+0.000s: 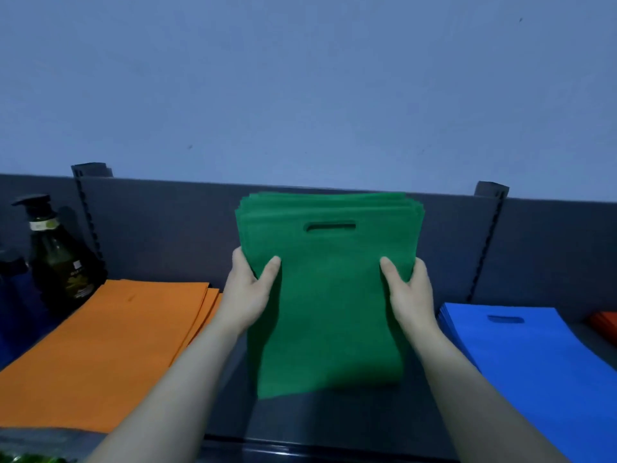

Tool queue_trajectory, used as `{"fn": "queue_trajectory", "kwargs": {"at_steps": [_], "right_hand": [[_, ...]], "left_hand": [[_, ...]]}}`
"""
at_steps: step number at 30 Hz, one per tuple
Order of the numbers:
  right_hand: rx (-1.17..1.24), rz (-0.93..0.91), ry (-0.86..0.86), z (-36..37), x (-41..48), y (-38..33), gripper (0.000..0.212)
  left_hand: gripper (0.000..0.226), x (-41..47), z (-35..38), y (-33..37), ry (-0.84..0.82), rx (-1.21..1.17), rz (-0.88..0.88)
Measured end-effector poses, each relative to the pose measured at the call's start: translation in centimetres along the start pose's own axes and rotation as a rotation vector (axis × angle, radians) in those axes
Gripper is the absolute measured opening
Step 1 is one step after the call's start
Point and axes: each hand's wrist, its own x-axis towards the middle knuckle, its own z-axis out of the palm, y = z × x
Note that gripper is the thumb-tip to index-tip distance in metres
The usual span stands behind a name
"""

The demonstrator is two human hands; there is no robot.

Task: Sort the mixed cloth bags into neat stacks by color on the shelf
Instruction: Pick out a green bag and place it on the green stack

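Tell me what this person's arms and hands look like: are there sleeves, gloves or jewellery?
Nothing is worn that the view shows. The left hand and right hand are bare, with no gloves and no rings on the parts that show. The left forearm and right forearm are bare too: no sleeve, watch or bracelet down to the frame's lower edge.
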Motion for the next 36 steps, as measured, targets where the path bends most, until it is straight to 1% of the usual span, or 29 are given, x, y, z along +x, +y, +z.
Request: {"fn": "queue_trajectory", "kwargs": {"at_steps": [2,3,4,7,8,11,13,15,17,19,21,23,27,30,34,36], "right_hand": [[-0.012,0.0,-0.022,0.4,-0.8,1.0,0.062],[-0.021,-0.012,-0.018,0.6,-1.1,1.3,0.067],[-0.028,-0.033,0.001,0.6,-1.2,1.2,0.068],[-0.025,-0.115,0.058,0.1,-0.7,0.1,0.056],[-0.018,-0.124,0.063,-0.1,-0.6,-0.2,0.055],[-0.021,-0.089,0.055,-0.3,-1.2,0.4,0.063],[-0.011,-0.073,0.044,-0.1,-1.7,1.3,0.064],[-0.012,-0.075,0.055,0.0,-1.8,1.9,0.067],[-0.014,-0.125,0.089,0.2,-1.4,1.4,0.067],[0.007,-0.2,0.151,0.2,-0.9,-0.3,0.057],[0.013,-0.259,0.176,0.2,-0.1,-1.8,0.052],[-0.01,-0.279,0.166,0.2,0.2,-1.9,0.059],[-0.081,-0.238,0.125,0.6,-0.9,0.4,0.086],[-0.085,-0.229,0.133,0.8,-1.0,1.1,0.087],[-0.067,-0.253,0.154,0.9,-0.5,-0.6,0.08],[-0.061,-0.269,0.161,0.8,-0.2,-0.6,0.084]], "left_hand": [[0.039,-0.8,0.4,-0.2,-0.034,0.029,0.027],[0.039,-1.0,0.5,-0.2,-0.038,0.046,0.044],[0.038,-1.1,0.6,0.0,-0.028,0.055,0.067],[0.037,-0.5,0.3,0.5,0.023,0.029,0.118],[0.037,-0.4,0.2,0.5,0.025,0.022,0.121],[0.035,-1.0,0.5,-0.4,-0.023,0.045,0.157],[0.04,-1.6,0.9,-1.5,-0.061,0.066,0.164],[0.043,-1.8,1.1,-2.2,-0.06,0.081,0.174],[0.037,-1.4,1.0,-1.8,-0.029,0.092,0.206],[0.029,-0.7,0.9,-0.5,0.035,0.082,0.266],[0.027,0.1,0.6,0.6,0.097,0.072,0.325],[0.027,0.5,0.2,0.7,0.094,0.071,0.339],[0.039,-0.3,0.5,-1.4,-0.016,0.091,0.254],[0.044,-0.2,0.7,-1.7,-0.022,0.093,0.247],[0.04,0.3,0.8,-0.5,0.022,0.053,0.263],[0.047,0.3,0.7,-0.3,0.031,0.05,0.291]]}}
